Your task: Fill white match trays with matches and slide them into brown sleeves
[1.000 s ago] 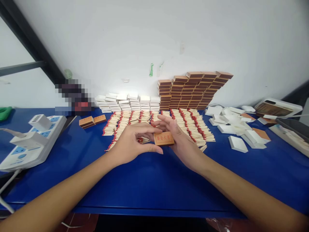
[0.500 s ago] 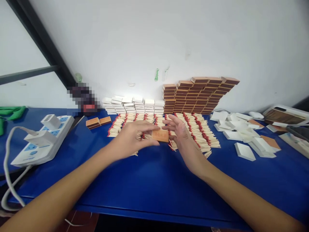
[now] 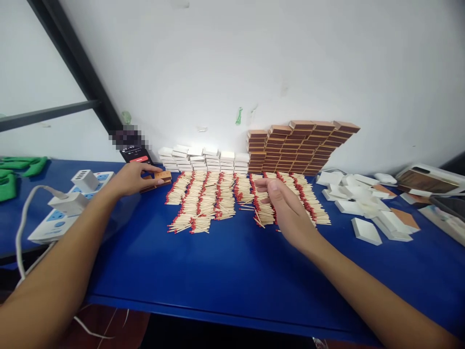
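Observation:
At the left of the table, my left hand (image 3: 131, 178) pinches an orange matchbox (image 3: 164, 175) by its near end. That box sits at the small group of matchboxes there; a lower box (image 3: 148, 188) is partly covered by my fingers. My right hand (image 3: 285, 206) hovers over the rows of matches with fingers loosely bent and apart, holding nothing. The red-tipped wooden matches (image 3: 205, 196) lie in several columns across the middle, some hidden behind my right hand.
White matchbox trays (image 3: 210, 154) are stacked along the wall, beside a tall stack of brown-sided matchboxes (image 3: 301, 148). Loose white trays (image 3: 366, 231) lie at right near a phone (image 3: 430, 177). A power strip (image 3: 54, 225) with white plugs and another phone (image 3: 135, 154) stand left.
My left hand has carried the matchbox from the middle leftward to the small group of matchboxes. My right hand stays over the matches, now apart from the box. The view has shifted slightly.

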`<action>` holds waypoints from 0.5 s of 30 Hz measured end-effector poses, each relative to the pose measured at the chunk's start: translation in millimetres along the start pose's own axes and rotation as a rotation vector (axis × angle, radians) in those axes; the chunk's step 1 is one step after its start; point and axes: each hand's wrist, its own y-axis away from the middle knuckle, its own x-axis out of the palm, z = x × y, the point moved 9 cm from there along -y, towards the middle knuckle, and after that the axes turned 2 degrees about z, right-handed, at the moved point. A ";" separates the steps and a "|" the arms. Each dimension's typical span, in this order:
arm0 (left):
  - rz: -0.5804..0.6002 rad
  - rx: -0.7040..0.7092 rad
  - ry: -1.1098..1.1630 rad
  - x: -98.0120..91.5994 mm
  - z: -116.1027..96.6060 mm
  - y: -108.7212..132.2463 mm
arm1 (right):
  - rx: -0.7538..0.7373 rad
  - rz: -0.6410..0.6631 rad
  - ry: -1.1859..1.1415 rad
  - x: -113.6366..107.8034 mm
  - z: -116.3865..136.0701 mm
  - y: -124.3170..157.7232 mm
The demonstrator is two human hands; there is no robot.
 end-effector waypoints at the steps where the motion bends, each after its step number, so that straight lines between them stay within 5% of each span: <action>1: 0.005 -0.002 -0.007 0.1 0.4 0.2 | -0.002 0.002 0.004 -0.5 -0.3 -0.7; 15: 0.030 -0.094 0.052 -3.2 16.3 5.5 | -0.064 0.022 0.019 -3.2 1.9 -5.1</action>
